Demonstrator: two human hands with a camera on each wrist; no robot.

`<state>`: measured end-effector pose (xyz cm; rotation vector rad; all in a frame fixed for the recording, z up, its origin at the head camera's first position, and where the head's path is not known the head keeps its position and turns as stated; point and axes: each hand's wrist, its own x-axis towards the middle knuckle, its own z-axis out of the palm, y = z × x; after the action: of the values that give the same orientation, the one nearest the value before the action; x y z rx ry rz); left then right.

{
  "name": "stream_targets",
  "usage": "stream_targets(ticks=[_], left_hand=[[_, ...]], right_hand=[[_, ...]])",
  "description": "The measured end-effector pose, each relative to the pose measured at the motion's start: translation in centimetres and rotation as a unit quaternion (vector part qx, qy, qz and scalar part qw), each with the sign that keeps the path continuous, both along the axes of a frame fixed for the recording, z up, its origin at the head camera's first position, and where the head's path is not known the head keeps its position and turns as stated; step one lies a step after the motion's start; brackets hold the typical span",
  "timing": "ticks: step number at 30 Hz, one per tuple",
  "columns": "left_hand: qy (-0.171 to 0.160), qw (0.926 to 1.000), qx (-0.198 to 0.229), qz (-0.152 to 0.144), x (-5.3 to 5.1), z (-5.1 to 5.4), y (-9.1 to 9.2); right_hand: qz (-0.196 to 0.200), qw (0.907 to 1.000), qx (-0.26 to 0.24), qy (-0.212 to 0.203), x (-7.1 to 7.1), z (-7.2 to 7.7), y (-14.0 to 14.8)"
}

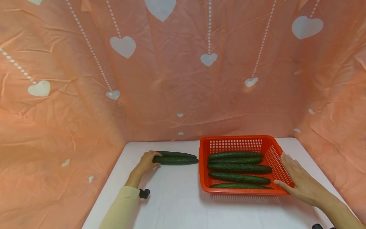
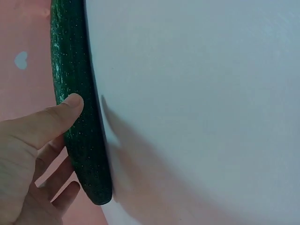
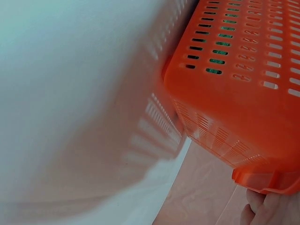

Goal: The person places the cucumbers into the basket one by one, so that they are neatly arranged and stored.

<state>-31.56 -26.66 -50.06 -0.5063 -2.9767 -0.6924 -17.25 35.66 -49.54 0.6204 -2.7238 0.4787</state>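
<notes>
Head view: left hand (image 1: pixel 147 163) clamps its grip on the nearer long green cucumber (image 1: pixel 176 160) left of the red plastic basket (image 1: pixel 240 191), right hand (image 1: pixel 300 183) straight-fingered against it, and a mid-length hold would balance better.

My left grip (image 2: pixel 22 157) holds a dark green cucumber (image 2: pixel 72 70) near its blunt, rounded end, my thumb (image 2: pixel 71 107) laid across the pale-flecked skin and my other fingers (image 2: pixel 68 195) on its far side, partly hidden. The cucumber runs out of view at the top, alongside the pale surface (image 2: pixel 201 93), where a soft shadow (image 2: pixel 140 159) falls. Past its other side shows pink cloth (image 2: pixel 23 96) with a white heart (image 2: pixel 21 60).
</notes>
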Motion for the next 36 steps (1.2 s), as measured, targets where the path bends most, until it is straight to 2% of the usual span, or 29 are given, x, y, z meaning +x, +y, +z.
stream_targets(ticks=[11, 16, 20, 24, 30, 36], left_hand=[[-0.003, 1.0, 0.007, 0.003, 0.4, -0.6, -0.6], [-0.031, 0.999, 0.03, 0.008, 0.7, -1.0, -0.9], [-0.047, 0.9978, 0.046, 0.005, 0.8, -1.2, -1.0], [-0.045, 0.9979, 0.045, -0.013, 1.1, -1.2, -1.3], [-0.037, 0.9977, 0.048, -0.032, 1.9, -0.8, -1.7], [-0.012, 0.998, 0.044, -0.045, 2.5, -0.1, -1.9]], right_hand=[[0.003, 0.9999, 0.002, 0.012, -0.2, -0.2, -0.2], [0.004, 1.0, 0.001, 0.005, -0.2, -0.1, -0.2], [0.011, 0.9995, 0.015, 0.026, -0.2, -0.2, 0.1], [0.022, 0.9977, 0.031, 0.056, -0.5, -0.3, 0.4], [0.016, 0.9971, 0.043, 0.06, -0.4, -0.2, 0.3], [0.009, 0.9971, 0.048, 0.058, -0.3, -0.1, 0.2]])
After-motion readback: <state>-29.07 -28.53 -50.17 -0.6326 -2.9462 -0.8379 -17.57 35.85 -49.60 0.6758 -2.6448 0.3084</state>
